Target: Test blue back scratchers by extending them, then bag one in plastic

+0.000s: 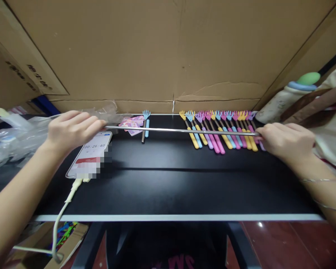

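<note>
Two hands hold a long thin rod (182, 130) over a black worktop (173, 186).
A big cardboard wall (156, 52) stands behind the worktop. The left hand (72, 129) pinches one end of the rod with closed fingers, and the right hand (287, 140) grips the other end. The rod hangs level above the worktop and crosses a row of bright scratchers (221, 134) on the right. A phone (91, 157) lies by the left hand. One blue scratcher (147, 123) lies alone at the back.

The rod (182, 130) is silver. The row of scratchers (221, 132) alternates yellow, blue, purple and pink; a lone scratcher (147, 125) is blue. The table (170, 179) is black, white-edged. The cardboard (156, 48) is brown. The wrappers (133, 122) are perhaps pink-patterned.
</note>
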A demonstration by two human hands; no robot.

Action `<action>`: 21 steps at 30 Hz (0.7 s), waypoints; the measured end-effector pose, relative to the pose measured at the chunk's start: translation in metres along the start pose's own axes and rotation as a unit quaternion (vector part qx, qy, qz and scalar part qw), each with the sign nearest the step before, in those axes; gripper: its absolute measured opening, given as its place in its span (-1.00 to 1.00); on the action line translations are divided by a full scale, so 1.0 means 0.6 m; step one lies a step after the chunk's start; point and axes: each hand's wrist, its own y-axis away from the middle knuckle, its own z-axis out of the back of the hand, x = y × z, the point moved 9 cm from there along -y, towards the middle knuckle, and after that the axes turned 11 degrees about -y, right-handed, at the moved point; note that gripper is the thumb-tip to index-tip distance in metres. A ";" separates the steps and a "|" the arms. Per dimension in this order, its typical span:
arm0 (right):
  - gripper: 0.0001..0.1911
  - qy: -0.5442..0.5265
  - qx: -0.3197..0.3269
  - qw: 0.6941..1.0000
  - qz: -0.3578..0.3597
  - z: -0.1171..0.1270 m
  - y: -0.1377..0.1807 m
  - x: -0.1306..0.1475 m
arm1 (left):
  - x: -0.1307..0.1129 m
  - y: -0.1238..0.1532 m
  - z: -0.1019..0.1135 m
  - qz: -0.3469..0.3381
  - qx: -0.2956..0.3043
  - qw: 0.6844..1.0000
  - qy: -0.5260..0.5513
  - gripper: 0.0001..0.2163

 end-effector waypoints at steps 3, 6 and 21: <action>-0.69 0.043 0.026 0.998 -0.025 -0.007 0.031 -0.043 | 0.046 0.020 -0.010 0.042 0.014 0.999 0.006 -0.64; -0.69 0.068 0.009 0.998 -0.008 -0.006 0.049 -0.053 | 0.058 0.032 -0.019 0.049 0.036 0.998 0.009 -0.65; -0.32 -0.317 0.182 0.907 -0.211 -0.041 0.069 -0.108 | 0.080 0.049 -0.058 0.110 0.147 0.970 0.157 -0.58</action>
